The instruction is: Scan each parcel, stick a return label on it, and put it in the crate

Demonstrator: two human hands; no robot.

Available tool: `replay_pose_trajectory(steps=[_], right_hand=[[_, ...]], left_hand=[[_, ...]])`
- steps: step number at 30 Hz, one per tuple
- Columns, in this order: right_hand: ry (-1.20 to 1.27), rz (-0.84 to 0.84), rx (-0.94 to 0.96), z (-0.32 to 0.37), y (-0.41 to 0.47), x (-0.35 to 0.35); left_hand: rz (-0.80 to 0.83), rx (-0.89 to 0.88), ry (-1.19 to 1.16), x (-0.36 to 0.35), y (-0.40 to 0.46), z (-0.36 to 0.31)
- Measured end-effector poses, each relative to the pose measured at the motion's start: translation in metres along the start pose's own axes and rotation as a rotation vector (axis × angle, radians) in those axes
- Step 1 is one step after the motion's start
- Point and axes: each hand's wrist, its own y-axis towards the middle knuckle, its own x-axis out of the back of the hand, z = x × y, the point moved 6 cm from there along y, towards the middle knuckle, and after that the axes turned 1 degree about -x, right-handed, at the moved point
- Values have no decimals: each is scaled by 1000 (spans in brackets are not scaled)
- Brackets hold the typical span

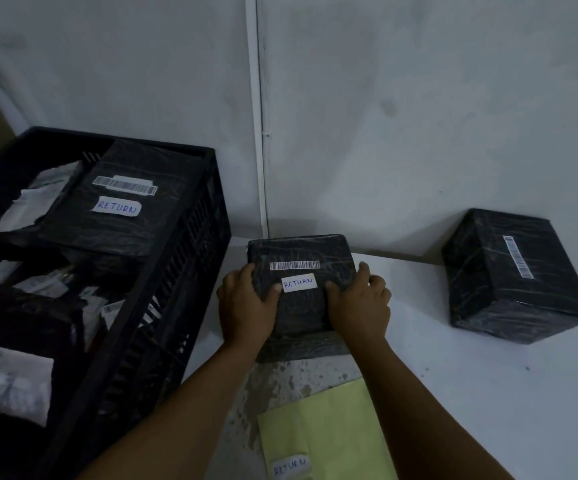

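Parcel [301, 292] handling is entering the last step: it is sitting on the table [471, 393] just beside the crate [176, 271], already bearing a barcode [294, 265] and a RETURN label [299, 282]. I am gripping it with both hands, left hand [246, 306] curling over its left edge, right hand [360, 306] over its right. Next, I judge, it needs lifting over the crate wall. The crate is already holding labelled parcels. A second parcel [516, 275] is waiting unlabelled; a label sheet [325, 434] is lying near me.
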Motion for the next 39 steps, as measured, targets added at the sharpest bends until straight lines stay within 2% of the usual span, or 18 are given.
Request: replay_pose_trajectory(steps=[4,7,11,17,23,28,35,39], right_hand=[[97,146,-144,-35,-6,-4],[159,178,-121,-43,-15,-7],[320,131,-63,-43,-37,4],[584,-112,26,-32,-67,70],[865,-179,144,25,-92,142],[956,-106,306,92,-116,172],[933,15,544,200,-142,153],[865,101,693,260,-156,125]], left_hand=[[38,182,-64,1,-21,18],[104,211,-124,0,-34,19],[143,158,-228,12,-42,9],[46,-72,-360,62,-47,-49],[-136,-239,-454,147,-47,-101],[-280,-287,-582,225,-41,-109],[-501,-260,-574,318,-17,-55],[-541,-183,-527,354,10,-5]])
